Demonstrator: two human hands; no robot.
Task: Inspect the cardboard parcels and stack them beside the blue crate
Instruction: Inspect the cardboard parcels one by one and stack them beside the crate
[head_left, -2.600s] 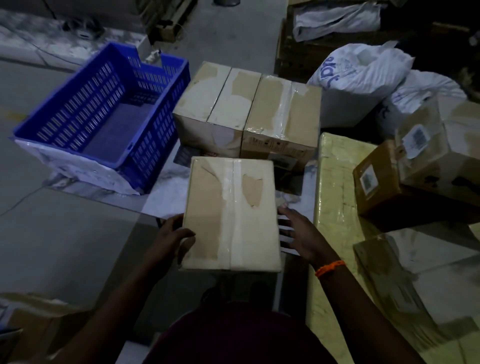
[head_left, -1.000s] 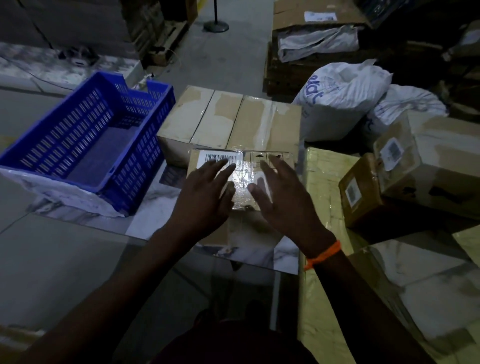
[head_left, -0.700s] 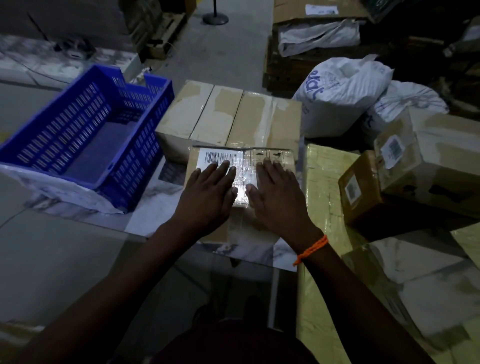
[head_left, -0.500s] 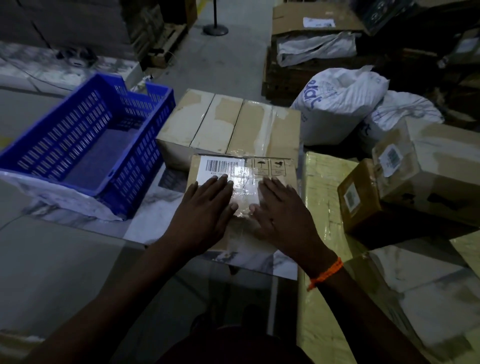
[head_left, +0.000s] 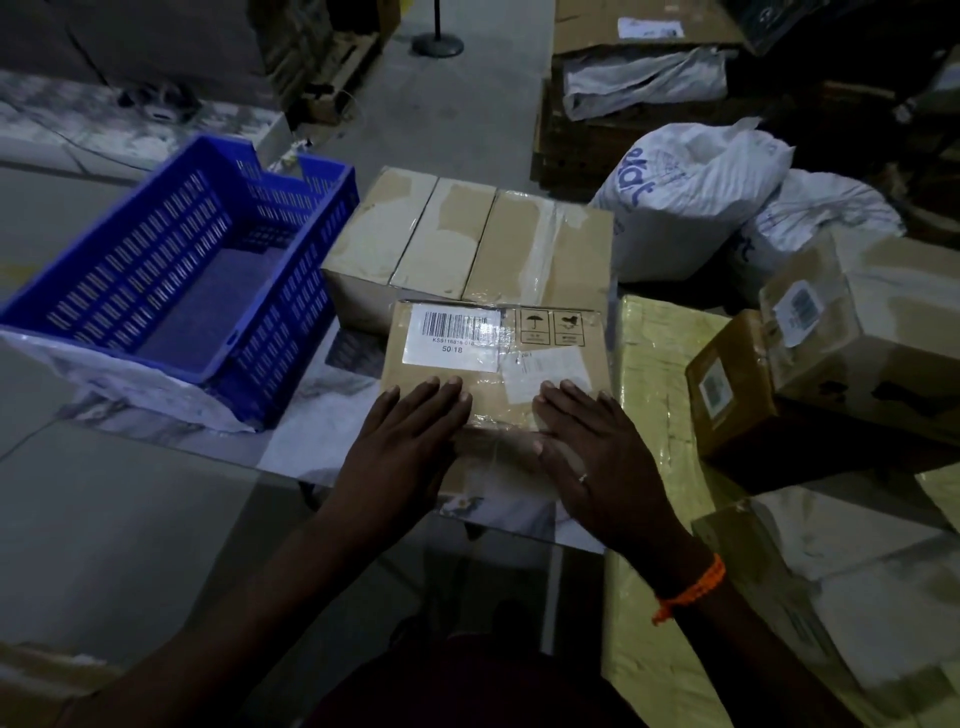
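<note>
Here, a dim floor holds a blue crate (head_left: 171, 291) at left. Just right, the labelled parcel (head_left: 498, 353) lies against two taped boxes (head_left: 467, 239). The left hand (head_left: 402, 441) and right hand (head_left: 597, 457) press flat on it, fingers straight, grasping nothing.

Head-worn wide view, angled down, near parcel (head_left: 497, 397)

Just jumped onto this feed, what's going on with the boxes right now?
A person rests both hands flat, left hand and right hand, on top of a cardboard parcel lying barcode label up. It sits just in front of two taped boxes standing beside the blue crate. More labelled parcels wait at the right.
</note>
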